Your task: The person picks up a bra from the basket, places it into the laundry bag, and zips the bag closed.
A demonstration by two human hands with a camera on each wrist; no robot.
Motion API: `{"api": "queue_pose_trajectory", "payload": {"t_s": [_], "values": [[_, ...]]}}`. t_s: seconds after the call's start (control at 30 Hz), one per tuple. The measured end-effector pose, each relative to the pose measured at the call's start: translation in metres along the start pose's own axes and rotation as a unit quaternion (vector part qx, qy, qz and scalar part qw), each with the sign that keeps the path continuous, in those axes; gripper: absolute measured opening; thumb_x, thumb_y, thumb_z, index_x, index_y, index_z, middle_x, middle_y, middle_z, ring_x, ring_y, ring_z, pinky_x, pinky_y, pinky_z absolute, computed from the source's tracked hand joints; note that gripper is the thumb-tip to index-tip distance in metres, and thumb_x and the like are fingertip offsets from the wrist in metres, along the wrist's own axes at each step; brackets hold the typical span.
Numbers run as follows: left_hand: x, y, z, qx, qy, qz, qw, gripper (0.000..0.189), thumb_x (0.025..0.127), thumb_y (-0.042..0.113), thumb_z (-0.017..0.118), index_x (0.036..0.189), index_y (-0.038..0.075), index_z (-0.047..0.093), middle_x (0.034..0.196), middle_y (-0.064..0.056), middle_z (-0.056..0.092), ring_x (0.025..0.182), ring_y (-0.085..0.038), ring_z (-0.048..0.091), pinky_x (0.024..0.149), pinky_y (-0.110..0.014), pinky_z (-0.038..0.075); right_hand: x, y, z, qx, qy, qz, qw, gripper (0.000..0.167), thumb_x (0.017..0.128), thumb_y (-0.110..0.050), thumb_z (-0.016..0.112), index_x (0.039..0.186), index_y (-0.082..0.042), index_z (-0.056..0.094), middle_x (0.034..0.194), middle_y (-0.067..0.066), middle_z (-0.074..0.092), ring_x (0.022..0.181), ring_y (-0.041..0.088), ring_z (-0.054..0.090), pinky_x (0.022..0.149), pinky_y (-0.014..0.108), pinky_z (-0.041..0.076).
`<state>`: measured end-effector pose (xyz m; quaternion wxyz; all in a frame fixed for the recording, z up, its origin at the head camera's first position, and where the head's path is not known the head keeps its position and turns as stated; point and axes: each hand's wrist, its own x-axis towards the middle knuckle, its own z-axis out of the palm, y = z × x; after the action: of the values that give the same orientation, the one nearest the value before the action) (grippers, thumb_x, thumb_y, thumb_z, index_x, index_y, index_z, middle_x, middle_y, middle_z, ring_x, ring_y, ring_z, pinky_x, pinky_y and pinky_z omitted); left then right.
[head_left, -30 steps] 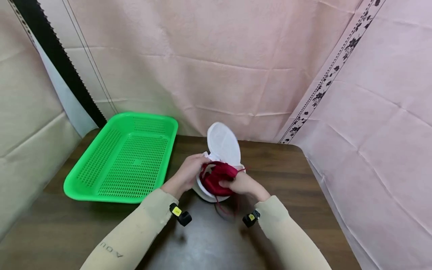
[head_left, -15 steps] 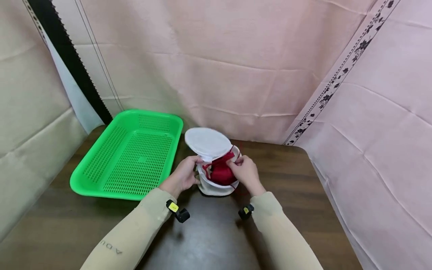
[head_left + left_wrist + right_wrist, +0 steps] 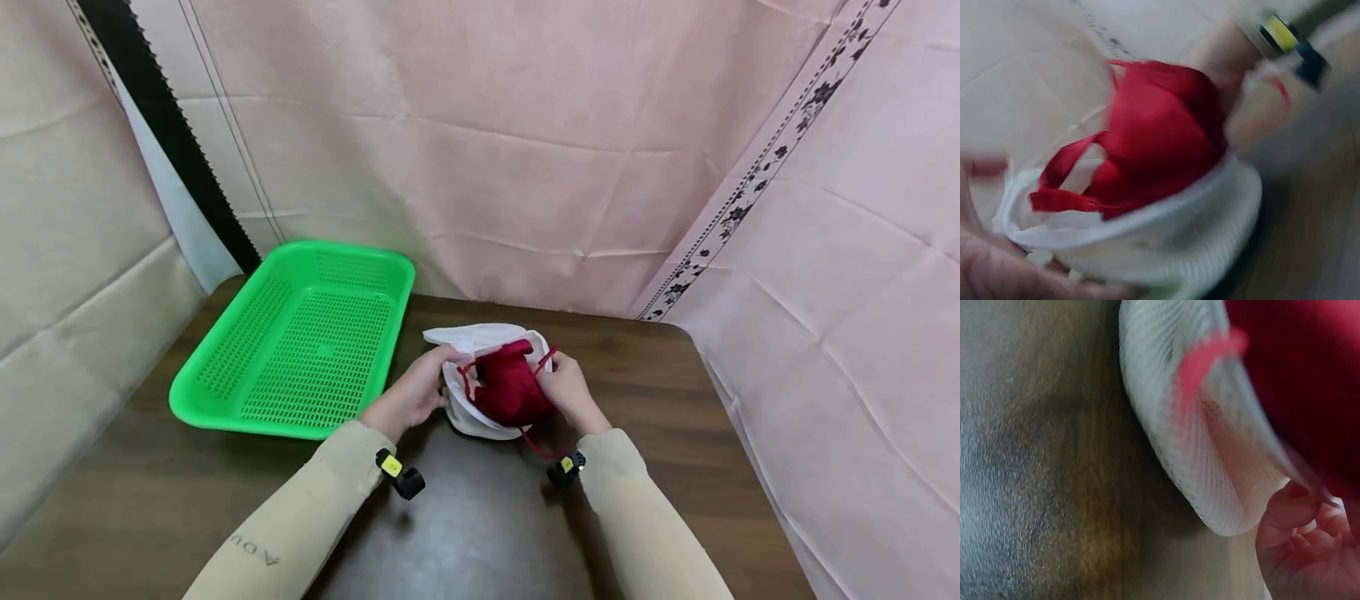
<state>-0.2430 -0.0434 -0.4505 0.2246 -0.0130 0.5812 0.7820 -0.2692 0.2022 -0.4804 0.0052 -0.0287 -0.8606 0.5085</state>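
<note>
A white mesh laundry bag [image 3: 480, 427] stands on the table with its top open and its round lid [image 3: 465, 335] folded low at the back. Inside sits a red bra [image 3: 512, 387], its cups bulging above the rim and red straps [image 3: 1066, 165] looping over the edge. My left hand [image 3: 416, 390] holds the bag's left side, thumb near the rim and fingers along the outside. At the right side, my right hand [image 3: 567, 390] pinches the rim with curled fingers [image 3: 1291, 509]; the bra and a strap hide part of these fingertips in the head view.
A green perforated plastic basket [image 3: 300, 350] stands to the left on the dark wooden table [image 3: 480, 533]. Pale cloth hangs behind [image 3: 510, 167] and along both sides. Each wrist wears a small black camera on a strap.
The bag's lid has dropped from upright to lying low at the back. My right hand has moved off the bra's front to the bag's right rim. My left hand stays at the left side.
</note>
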Motion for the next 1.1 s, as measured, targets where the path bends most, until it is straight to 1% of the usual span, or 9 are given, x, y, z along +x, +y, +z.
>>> {"api": "queue_pose_trajectory", "payload": {"t_s": [0.03,0.1,0.23,0.37,0.47,0.6,0.7,1.0,1.1], "values": [[-0.002,-0.001,0.002,0.054,-0.007,0.018,0.9983,0.053,0.089,0.021,0.060,0.132,0.006,0.034,0.132,-0.016,0.045,0.123,-0.030,0.042,0.103,-0.056,0.030,0.000,-0.001,-0.001,-0.002,0.003,-0.002,1.0000,0.016,0.091,-0.018,0.062,0.086,-0.003,0.059,0.076,0.008,0.057,0.075,0.020,0.051,0.065,0.030,0.044],[-0.006,-0.004,0.006,0.170,-0.019,0.057,0.9836,0.078,0.083,0.024,0.073,0.141,0.008,0.023,0.137,-0.014,0.038,0.125,-0.025,0.040,0.102,-0.048,0.033,-0.001,-0.002,-0.002,-0.001,0.004,0.000,1.0000,0.015,0.091,-0.016,0.060,0.090,-0.001,0.060,0.078,0.009,0.059,0.076,0.021,0.052,0.066,0.031,0.045],[-0.013,-0.012,0.011,0.337,-0.018,0.116,0.9340,0.124,0.063,0.036,0.090,0.147,0.014,0.002,0.140,-0.008,0.026,0.130,-0.017,0.028,0.102,-0.039,0.036,0.000,-0.005,-0.001,0.007,0.011,0.010,0.9999,0.017,0.091,-0.015,0.061,0.096,0.001,0.063,0.082,0.010,0.061,0.079,0.022,0.053,0.070,0.032,0.045],[-0.008,-0.017,0.018,0.407,0.030,0.151,0.9002,0.137,0.054,0.051,0.092,0.148,0.014,0.000,0.137,-0.012,0.027,0.129,-0.023,0.029,0.100,-0.042,0.039,-0.002,-0.007,0.000,0.017,0.020,0.006,0.9996,0.015,0.090,-0.015,0.061,0.096,-0.002,0.064,0.084,0.011,0.063,0.080,0.023,0.054,0.071,0.034,0.046],[-0.003,-0.019,0.023,0.432,0.089,0.154,0.8843,0.138,0.054,0.057,0.089,0.150,0.013,0.000,0.136,-0.014,0.029,0.127,-0.030,0.033,0.099,-0.045,0.041,-0.004,-0.008,0.001,0.033,0.003,0.000,0.9994,0.015,0.091,-0.015,0.060,0.099,-0.004,0.064,0.087,0.012,0.063,0.080,0.024,0.055,0.070,0.033,0.048],[0.001,-0.020,0.026,0.437,0.154,0.140,0.8752,0.135,0.055,0.057,0.088,0.150,0.011,0.004,0.141,-0.016,0.028,0.129,-0.034,0.032,0.100,-0.048,0.040,-0.008,-0.007,0.001,0.070,-0.033,-0.002,0.9970,0.018,0.095,-0.019,0.059,0.106,-0.006,0.063,0.091,0.012,0.065,0.079,0.021,0.059,0.067,0.031,0.051],[0.002,-0.020,0.026,0.440,0.178,0.128,0.8709,0.132,0.055,0.057,0.088,0.149,0.009,0.007,0.142,-0.018,0.030,0.130,-0.035,0.031,0.099,-0.050,0.040,-0.011,-0.009,0.002,0.105,-0.055,-0.003,0.9930,0.021,0.097,-0.026,0.059,0.108,-0.009,0.063,0.090,0.011,0.065,0.075,0.020,0.059,0.064,0.031,0.052],[0.004,-0.024,0.033,0.456,0.183,0.143,0.8588,0.106,0.058,0.048,0.089,0.131,0.009,0.024,0.123,-0.013,0.039,0.113,-0.029,0.044,0.089,-0.042,0.048,-0.027,-0.022,0.010,0.209,-0.119,-0.006,0.9705,0.026,0.097,-0.028,0.061,0.111,-0.005,0.058,0.095,0.015,0.066,0.079,0.022,0.064,0.070,0.034,0.055],[0.004,-0.026,0.039,0.461,0.182,0.155,0.8548,0.097,0.058,0.044,0.089,0.124,0.009,0.026,0.115,-0.012,0.042,0.104,-0.028,0.051,0.085,-0.039,0.049,-0.028,-0.019,0.012,0.207,-0.129,-0.005,0.9698,0.024,0.097,-0.028,0.061,0.108,-0.006,0.061,0.092,0.017,0.066,0.077,0.022,0.064,0.068,0.033,0.054]]}}
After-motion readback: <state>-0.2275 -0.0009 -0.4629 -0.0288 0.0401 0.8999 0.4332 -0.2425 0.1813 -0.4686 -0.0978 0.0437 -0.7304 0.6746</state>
